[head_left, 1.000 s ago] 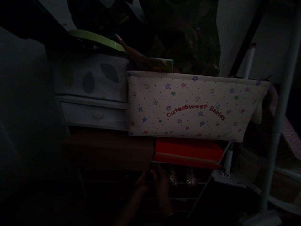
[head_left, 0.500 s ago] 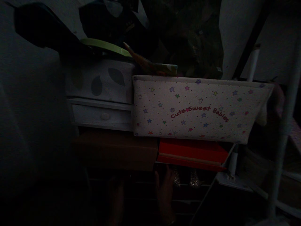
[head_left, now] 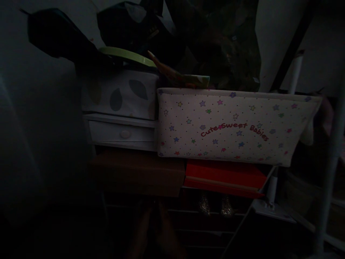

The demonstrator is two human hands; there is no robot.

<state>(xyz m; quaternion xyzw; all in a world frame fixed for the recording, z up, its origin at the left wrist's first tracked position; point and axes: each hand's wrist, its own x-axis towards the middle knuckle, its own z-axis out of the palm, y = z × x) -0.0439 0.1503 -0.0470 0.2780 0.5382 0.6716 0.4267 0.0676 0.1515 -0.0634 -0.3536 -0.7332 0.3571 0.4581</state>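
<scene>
While apparently reaching with left hand (head_left: 145,213) beside right hand (head_left: 162,213) at the dark rack (head_left: 188,230) below the brown box (head_left: 137,172), cannot tell open fingers from gripping ones, so probably best to feel carefully next.

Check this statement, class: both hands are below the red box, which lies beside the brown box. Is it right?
No: the head view shows the left hand and right hand below the brown box; the red box does lie beside it.
</scene>
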